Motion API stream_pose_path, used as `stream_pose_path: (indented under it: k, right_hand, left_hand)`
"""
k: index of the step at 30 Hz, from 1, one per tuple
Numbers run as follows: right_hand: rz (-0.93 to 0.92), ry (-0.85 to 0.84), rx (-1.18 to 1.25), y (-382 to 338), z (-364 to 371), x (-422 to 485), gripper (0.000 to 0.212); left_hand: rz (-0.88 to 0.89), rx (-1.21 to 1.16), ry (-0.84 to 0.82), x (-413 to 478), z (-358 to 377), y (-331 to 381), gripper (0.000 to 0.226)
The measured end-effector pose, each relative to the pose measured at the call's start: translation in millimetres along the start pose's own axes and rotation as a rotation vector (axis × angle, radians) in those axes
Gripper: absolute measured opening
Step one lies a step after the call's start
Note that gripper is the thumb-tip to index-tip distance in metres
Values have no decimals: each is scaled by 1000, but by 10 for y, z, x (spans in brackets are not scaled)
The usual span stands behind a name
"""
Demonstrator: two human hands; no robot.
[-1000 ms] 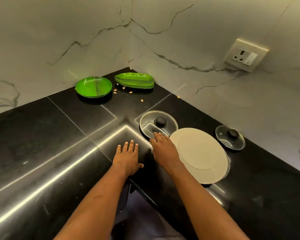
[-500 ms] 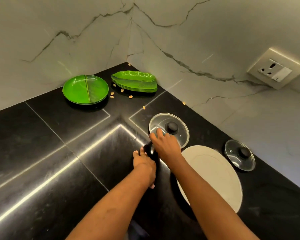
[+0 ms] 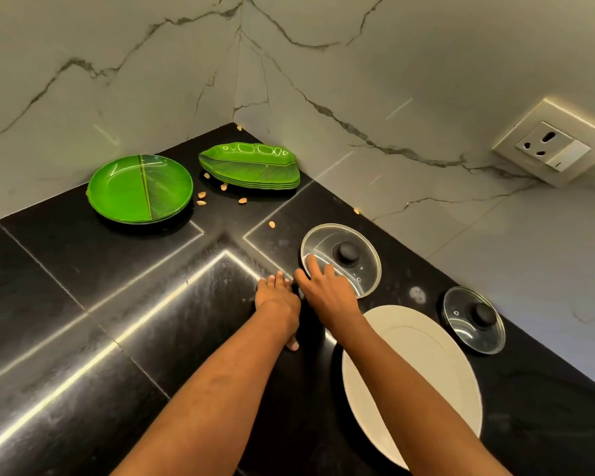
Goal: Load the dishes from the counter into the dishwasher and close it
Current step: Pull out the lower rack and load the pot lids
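Reaching across the black counter [image 3: 83, 304], the right hand [image 3: 327, 286] lies with its fingers [image 3: 311, 264] spread and nearly straight over the near rim of the large glass lid [image 3: 327, 240]; its grip is apart, touching the glass but not curled round it. The lid sits flat on the counter with its black knob [image 3: 347, 254] facing up. The left hand [image 3: 277, 297] rests just beside the right, palm down on the counter, fingers stretched forward and thumb tucked back toward the wrist. Its grip is apart too and holds nothing. The narrow gap between the two hands is dark, and what is in it cannot be made out.

A white oval plate [image 3: 419, 379] lies flat near the counter's front, and the right forearm crosses its left edge. Beyond it, near the wall, a small glass lid [image 3: 461, 333] with a black knob sits apart from the plate and well apart from the large lid.

In the far corner are a stack of round green plates [image 3: 140, 188] and, to its right, a stack of leaf-shaped green plates [image 3: 251, 164] against the marble wall [image 3: 117, 80]. Small pale shells [image 3: 243, 200] are scattered between and in front of the two stacks. A socket [image 3: 550, 146] is set in the wall on the right.
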State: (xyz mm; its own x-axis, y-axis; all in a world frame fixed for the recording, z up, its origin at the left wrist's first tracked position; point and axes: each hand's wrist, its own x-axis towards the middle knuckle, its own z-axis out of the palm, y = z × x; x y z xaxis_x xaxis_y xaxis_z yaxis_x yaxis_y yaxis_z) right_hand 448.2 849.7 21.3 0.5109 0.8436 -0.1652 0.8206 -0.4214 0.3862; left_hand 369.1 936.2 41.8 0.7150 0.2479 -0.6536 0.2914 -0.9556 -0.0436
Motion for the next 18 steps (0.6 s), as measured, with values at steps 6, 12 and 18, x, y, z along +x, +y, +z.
stream_pose_path:
  k: [6,12,18]
  right_hand:
    - [-43,45,48,344,74,135,35]
    - [-103,135,-50,396,188,309,30]
    - [-4,108,-154,515,143,383,28]
  left_hand:
    - [-13,120,-94,147,-175,146,122]
    - [-53,143,-116,231,-255,219,105]
    - [-95,173,-132,350,-255,285,84]
